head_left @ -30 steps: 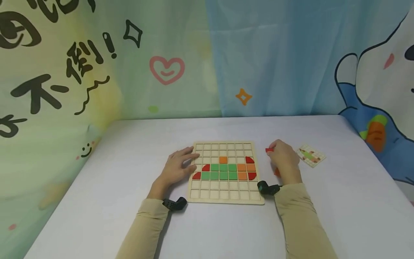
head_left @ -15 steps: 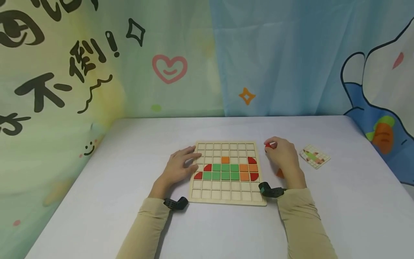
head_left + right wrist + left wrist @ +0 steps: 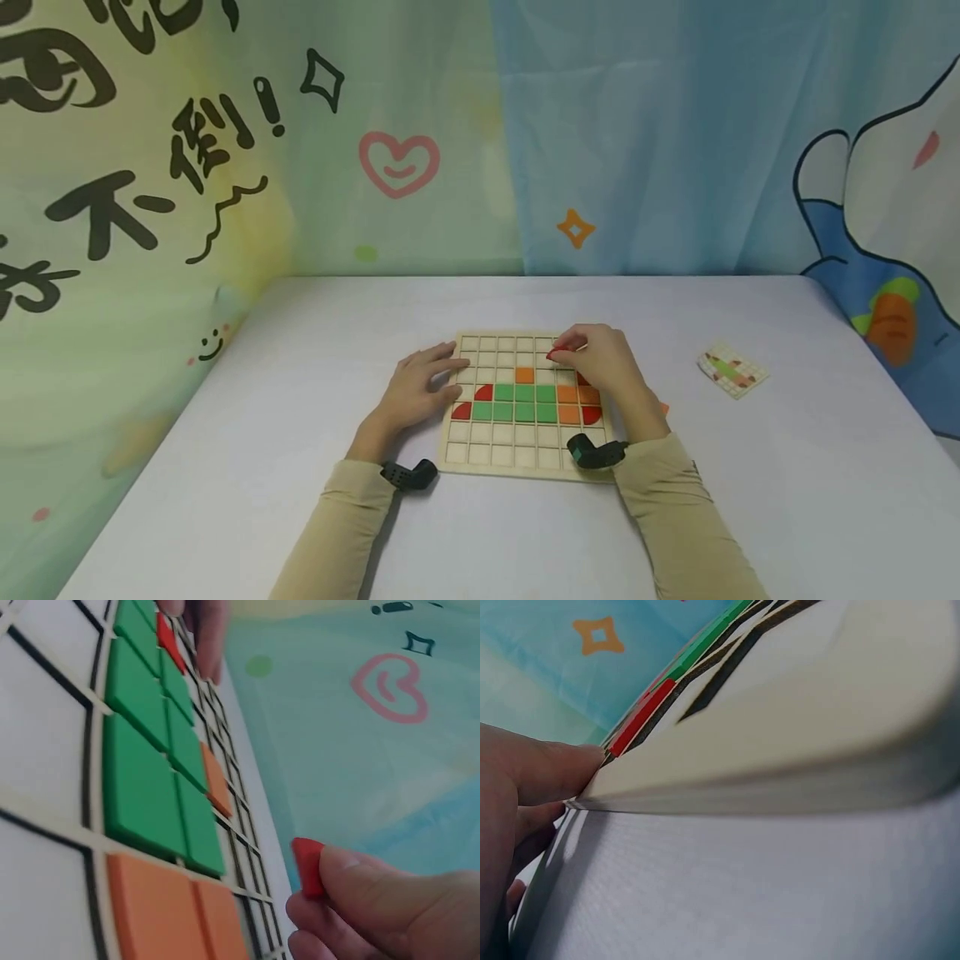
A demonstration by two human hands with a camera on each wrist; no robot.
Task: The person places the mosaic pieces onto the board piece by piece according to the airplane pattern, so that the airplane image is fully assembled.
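Observation:
My right hand (image 3: 603, 358) pinches a small red rounded tile (image 3: 307, 866) between thumb and fingers, held over the upper right of a wooden grid board (image 3: 502, 433). On the board, green square tiles (image 3: 524, 412) fill two rows, with orange square tiles (image 3: 567, 414) to their right and one orange tile (image 3: 524, 375) above. Red rounded tiles (image 3: 461, 411) sit at the left end, and others at the right are partly hidden by my right hand. My left hand (image 3: 416, 387) rests with fairly straight fingers on the board's left edge, its thumb near a red tile.
A small pattern card (image 3: 732, 369) lies on the white table (image 3: 750, 483) to the right. Beside my right wrist an orange piece (image 3: 664, 408) peeks out, mostly hidden. A printed curtain (image 3: 420, 225) hangs behind the table.
My right hand has moved left with the red tile, from the table beside the board to above its upper right cells. My left hand stays at the board's edge.

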